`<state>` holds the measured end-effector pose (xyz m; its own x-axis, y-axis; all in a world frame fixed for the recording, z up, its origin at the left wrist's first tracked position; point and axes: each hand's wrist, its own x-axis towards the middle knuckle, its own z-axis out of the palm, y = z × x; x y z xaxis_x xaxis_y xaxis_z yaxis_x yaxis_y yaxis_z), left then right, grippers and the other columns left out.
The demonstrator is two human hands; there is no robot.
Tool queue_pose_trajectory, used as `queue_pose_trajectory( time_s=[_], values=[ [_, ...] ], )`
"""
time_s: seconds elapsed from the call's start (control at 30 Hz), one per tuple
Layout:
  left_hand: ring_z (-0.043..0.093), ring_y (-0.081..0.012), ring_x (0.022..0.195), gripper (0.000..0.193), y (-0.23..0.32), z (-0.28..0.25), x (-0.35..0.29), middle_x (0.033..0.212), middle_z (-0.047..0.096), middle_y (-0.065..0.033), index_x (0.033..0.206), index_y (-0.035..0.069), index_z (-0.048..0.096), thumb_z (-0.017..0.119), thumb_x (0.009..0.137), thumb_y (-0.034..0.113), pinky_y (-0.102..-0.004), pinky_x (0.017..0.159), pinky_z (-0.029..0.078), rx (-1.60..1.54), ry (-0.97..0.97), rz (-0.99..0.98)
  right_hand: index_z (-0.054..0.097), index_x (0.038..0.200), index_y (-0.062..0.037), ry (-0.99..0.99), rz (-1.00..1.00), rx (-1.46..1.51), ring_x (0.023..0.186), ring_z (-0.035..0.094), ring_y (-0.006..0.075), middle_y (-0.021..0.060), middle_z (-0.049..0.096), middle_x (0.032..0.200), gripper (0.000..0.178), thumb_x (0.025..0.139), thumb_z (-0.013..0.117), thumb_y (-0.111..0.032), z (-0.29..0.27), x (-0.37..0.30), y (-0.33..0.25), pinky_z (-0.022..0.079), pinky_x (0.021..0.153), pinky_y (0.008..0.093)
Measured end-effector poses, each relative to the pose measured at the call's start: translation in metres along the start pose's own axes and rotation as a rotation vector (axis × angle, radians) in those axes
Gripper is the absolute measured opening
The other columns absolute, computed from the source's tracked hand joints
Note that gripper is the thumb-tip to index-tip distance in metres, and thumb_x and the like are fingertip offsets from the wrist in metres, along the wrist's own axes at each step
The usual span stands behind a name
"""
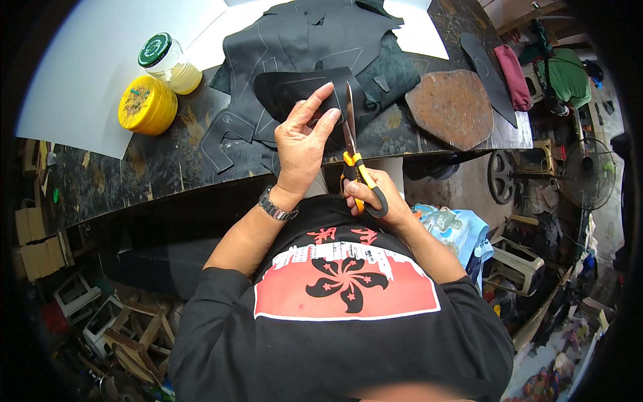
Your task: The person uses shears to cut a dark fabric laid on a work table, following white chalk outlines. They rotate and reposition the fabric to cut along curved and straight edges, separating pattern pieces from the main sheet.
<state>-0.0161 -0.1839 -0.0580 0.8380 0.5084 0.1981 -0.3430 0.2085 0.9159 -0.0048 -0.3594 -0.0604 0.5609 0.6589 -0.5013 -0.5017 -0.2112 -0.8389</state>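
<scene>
My left hand [301, 144] pinches a black leather piece [274, 94] between thumb and fingers, raised above the table's front edge. Pale outlines are drawn on the leather. In my right hand [385, 191] is a pair of scissors [355, 159] with yellow and black handles, its fingers wrapped round the loops. The blades point away from me and lie against the right part of the leather piece, close to my left thumb. Whether the blades are apart cannot be made out. Behind lies a larger black leather hide [295, 43] with more pale outlines.
A dark worn table [100, 191] spans ahead. At left stand a yellow tub [149, 107] and a clear jar [175, 70] with a green lid. A brown board [450, 110] and a black leather strip [485, 77] lie at right. A fan [589, 174] stands far right.
</scene>
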Motion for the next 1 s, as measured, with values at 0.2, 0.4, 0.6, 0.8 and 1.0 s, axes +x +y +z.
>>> queue_pose_trajectory(
  time_s=[0.2,0.4,0.6,0.8,1.0],
  values=[
    [0.057,-0.0044,0.089,0.039,0.0011,-0.001,0.0,0.099,0.058,0.0019,0.127,0.001,0.061,0.065,0.088,-0.003,-0.0182,0.081,0.048,0.001,-0.018,0.016,0.059,0.088,-0.003,-0.009,-0.003,-0.02,0.056,0.055,0.0075,0.0015,0.057,0.069,0.038,0.084,0.074,-0.038,-0.002,-0.0008,-0.0011,0.048,0.051,0.0219],
    [0.058,-0.0052,0.09,0.04,0.0011,-0.0016,0.0001,0.101,0.059,0.0013,0.128,0.001,0.06,0.065,0.088,-0.004,-0.0194,0.083,0.05,-0.014,-0.007,0.001,0.06,0.085,-0.0041,0.007,-0.019,-0.023,0.053,0.053,0.0067,0.0002,0.055,0.064,0.037,0.083,0.075,-0.038,-0.001,-0.002,-0.0011,0.045,0.047,0.0207],
    [0.059,-0.0066,0.092,0.041,0.0006,-0.0002,0.001,0.103,0.06,0.0001,0.128,0.001,0.059,0.065,0.088,-0.004,-0.0217,0.086,0.052,-0.063,0.006,-0.018,0.059,0.08,-0.0052,0.031,-0.02,-0.047,0.047,0.05,0.0062,-0.0005,0.054,0.06,0.034,0.083,0.076,-0.035,0.0006,-0.0046,0.0,0.041,0.043,0.02],
    [0.059,-0.0067,0.091,0.041,0.0016,-0.0013,0.0022,0.103,0.06,-0.0002,0.128,0.001,0.059,0.065,0.088,-0.004,-0.0224,0.085,0.053,-0.055,0.0,-0.017,0.059,0.078,-0.0054,0.035,-0.033,-0.057,0.044,0.049,0.0054,-0.0012,0.053,0.057,0.033,0.083,0.076,-0.033,0.0025,-0.0047,0.0015,0.038,0.041,0.0195],
    [0.059,-0.0058,0.089,0.041,0.0034,-0.0015,0.0033,0.101,0.059,0.0007,0.128,0.001,0.058,0.065,0.088,-0.004,-0.0218,0.084,0.054,-0.063,0.001,-0.016,0.06,0.077,-0.0052,0.045,-0.024,-0.087,0.043,0.048,0.0043,-0.0015,0.053,0.056,0.033,0.082,0.077,-0.033,0.0045,-0.0067,-0.0016,0.038,0.039,0.0186]
  ],
)
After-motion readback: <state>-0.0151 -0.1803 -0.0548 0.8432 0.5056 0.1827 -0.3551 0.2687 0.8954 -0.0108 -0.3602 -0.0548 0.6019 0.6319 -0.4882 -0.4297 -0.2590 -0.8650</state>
